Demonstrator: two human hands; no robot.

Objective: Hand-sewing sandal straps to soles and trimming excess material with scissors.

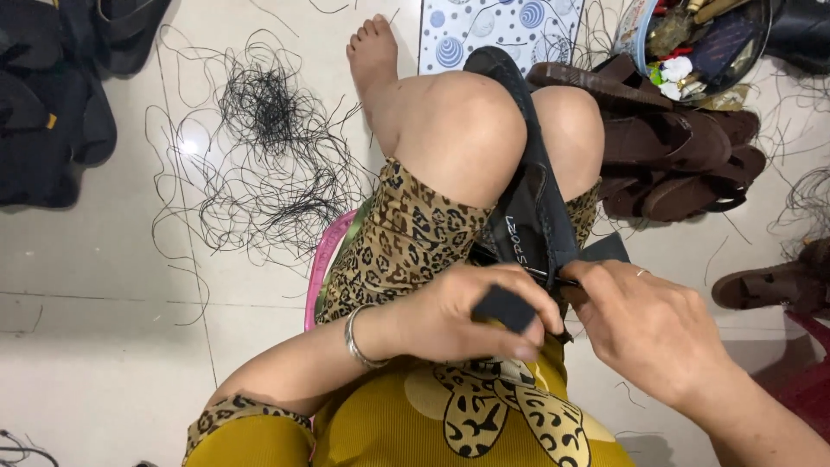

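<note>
A black sandal [529,173] lies wedged between my two bare knees, its toe pointing away from me. My left hand [471,313], with a silver bangle at the wrist, grips the sandal's black strap end near the heel. Just to its right, my right hand [653,329] pinches a thin dark tool or needle [553,278] against the same strap. The tool's tip is mostly hidden by my fingers.
A tangle of black thread [259,130] spreads over the white tile floor at left. Brown sandals [683,147] are piled at right, beside a round tray [700,43] of small items. Dark footwear [52,95] lies at far left. I sit on a pink stool [322,259].
</note>
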